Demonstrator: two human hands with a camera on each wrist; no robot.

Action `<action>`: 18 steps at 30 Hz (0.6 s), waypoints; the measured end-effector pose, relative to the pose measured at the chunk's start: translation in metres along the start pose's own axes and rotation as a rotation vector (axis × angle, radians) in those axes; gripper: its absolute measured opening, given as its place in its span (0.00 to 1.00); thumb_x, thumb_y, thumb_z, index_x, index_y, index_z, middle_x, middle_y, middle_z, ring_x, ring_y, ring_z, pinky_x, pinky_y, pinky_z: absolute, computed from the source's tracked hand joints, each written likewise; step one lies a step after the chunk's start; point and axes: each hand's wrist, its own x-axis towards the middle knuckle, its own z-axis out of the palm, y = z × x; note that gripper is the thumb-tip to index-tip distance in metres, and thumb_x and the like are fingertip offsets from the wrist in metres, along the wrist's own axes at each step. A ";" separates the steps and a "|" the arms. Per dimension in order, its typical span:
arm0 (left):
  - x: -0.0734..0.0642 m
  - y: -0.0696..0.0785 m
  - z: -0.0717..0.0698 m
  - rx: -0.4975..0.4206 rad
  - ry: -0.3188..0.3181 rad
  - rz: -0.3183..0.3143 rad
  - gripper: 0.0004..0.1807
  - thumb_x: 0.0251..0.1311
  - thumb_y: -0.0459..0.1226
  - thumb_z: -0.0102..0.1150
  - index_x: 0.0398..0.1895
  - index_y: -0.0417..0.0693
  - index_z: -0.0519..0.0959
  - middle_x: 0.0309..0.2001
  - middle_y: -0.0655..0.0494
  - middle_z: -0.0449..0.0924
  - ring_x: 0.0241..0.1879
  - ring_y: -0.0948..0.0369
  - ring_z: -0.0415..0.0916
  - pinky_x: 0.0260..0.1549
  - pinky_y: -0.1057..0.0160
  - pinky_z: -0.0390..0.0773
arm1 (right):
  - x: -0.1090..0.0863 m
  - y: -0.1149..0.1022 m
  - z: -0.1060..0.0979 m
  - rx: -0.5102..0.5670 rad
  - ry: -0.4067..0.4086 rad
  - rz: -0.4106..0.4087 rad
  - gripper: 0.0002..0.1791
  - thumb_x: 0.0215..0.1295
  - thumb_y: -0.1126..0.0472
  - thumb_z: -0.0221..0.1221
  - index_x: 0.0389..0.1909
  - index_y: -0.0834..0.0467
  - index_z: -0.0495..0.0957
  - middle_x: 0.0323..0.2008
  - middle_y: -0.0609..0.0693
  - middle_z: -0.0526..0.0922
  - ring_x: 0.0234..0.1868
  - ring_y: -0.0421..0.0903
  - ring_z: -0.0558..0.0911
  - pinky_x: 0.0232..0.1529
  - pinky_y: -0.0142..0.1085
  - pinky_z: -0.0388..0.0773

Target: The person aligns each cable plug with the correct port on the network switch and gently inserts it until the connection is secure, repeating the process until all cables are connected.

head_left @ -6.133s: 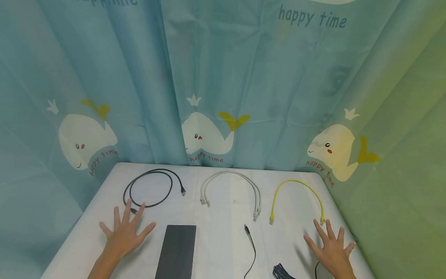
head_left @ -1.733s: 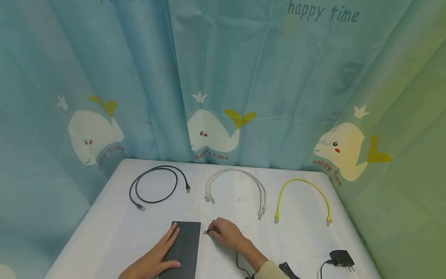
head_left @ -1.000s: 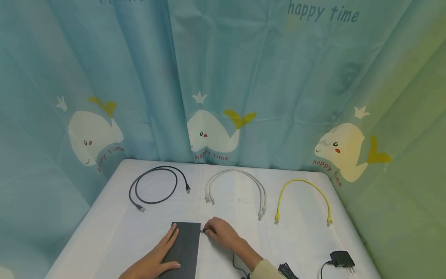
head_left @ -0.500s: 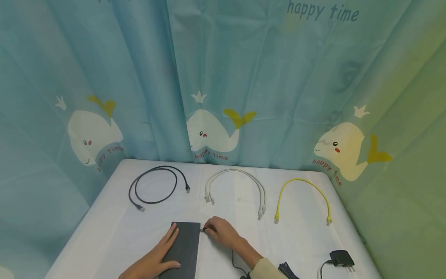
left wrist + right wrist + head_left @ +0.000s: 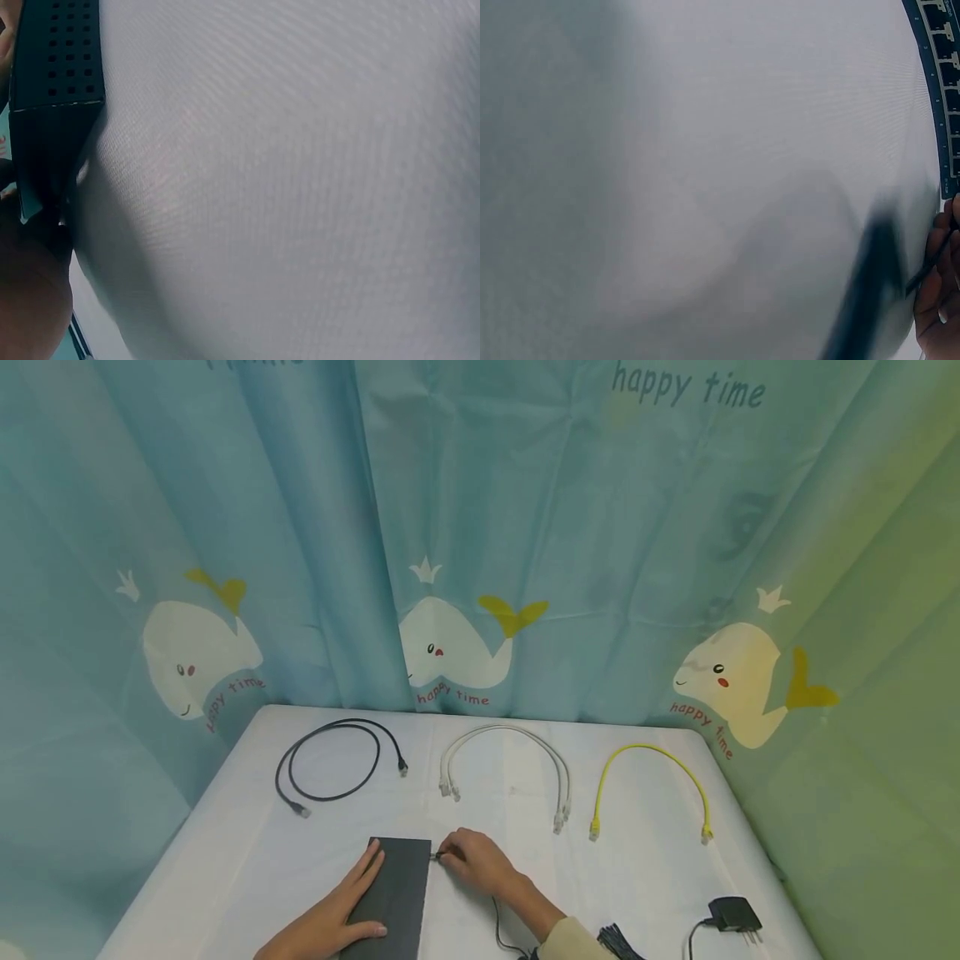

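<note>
A flat black network switch [image 5: 401, 889] lies near the front of the table; the right wrist view shows a row of ports along its side [image 5: 946, 97], the left wrist view its vent holes [image 5: 71, 56]. My left hand [image 5: 337, 906] rests on top of it, fingers straight and thumb apart. With curled fingers and thumb, my right hand [image 5: 480, 862] pinches the power cord plug [image 5: 438, 856] at the switch's right side near the far corner. The plug's tip meets the edge; how deep it sits cannot be seen. The cord [image 5: 498, 927] trails below the right wrist.
Behind lie a coiled black network cable [image 5: 336, 797], grey network cables [image 5: 506, 727] and a yellow network cable [image 5: 648, 747]. At front right are a bundled black cord [image 5: 617, 941] and a power adapter [image 5: 735, 914]. A whale-print curtain [image 5: 585, 527] hangs behind the table.
Both hands were spread apart earlier. The left came onto the switch; the right took the plug and moved it left until it met the switch's side. Over the last second both stay nearly still.
</note>
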 end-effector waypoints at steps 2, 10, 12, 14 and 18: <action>0.000 0.000 0.001 0.001 0.005 0.002 0.52 0.58 0.52 0.61 0.74 0.38 0.42 0.73 0.38 0.28 0.68 0.38 0.35 0.56 0.35 0.53 | 0.000 0.000 0.000 0.004 -0.007 0.014 0.06 0.64 0.59 0.61 0.38 0.56 0.82 0.30 0.37 0.77 0.30 0.30 0.73 0.33 0.26 0.72; 0.000 0.002 0.000 0.000 0.007 -0.009 0.52 0.58 0.52 0.61 0.74 0.39 0.42 0.73 0.39 0.28 0.68 0.39 0.35 0.56 0.34 0.53 | -0.001 0.000 0.001 0.022 -0.028 0.030 0.06 0.64 0.58 0.61 0.38 0.54 0.82 0.30 0.35 0.76 0.30 0.29 0.73 0.34 0.26 0.72; 0.000 0.002 0.000 0.002 0.006 -0.008 0.52 0.58 0.52 0.60 0.74 0.39 0.42 0.73 0.39 0.28 0.68 0.39 0.35 0.56 0.35 0.54 | -0.001 0.000 0.001 0.022 -0.028 0.023 0.06 0.63 0.58 0.61 0.38 0.54 0.82 0.30 0.35 0.77 0.31 0.29 0.73 0.34 0.26 0.72; -0.001 0.001 0.000 0.000 0.006 -0.007 0.52 0.59 0.52 0.60 0.74 0.39 0.42 0.73 0.39 0.28 0.69 0.39 0.35 0.56 0.35 0.54 | -0.002 0.000 0.002 0.024 -0.030 0.013 0.06 0.63 0.58 0.61 0.38 0.54 0.82 0.30 0.36 0.77 0.31 0.29 0.74 0.34 0.26 0.73; -0.001 -0.001 0.001 0.001 0.007 -0.006 0.51 0.59 0.53 0.60 0.74 0.40 0.42 0.73 0.39 0.29 0.69 0.39 0.35 0.57 0.36 0.54 | -0.002 0.000 0.005 0.039 -0.031 -0.010 0.06 0.64 0.58 0.60 0.39 0.54 0.82 0.32 0.36 0.78 0.32 0.29 0.74 0.35 0.26 0.73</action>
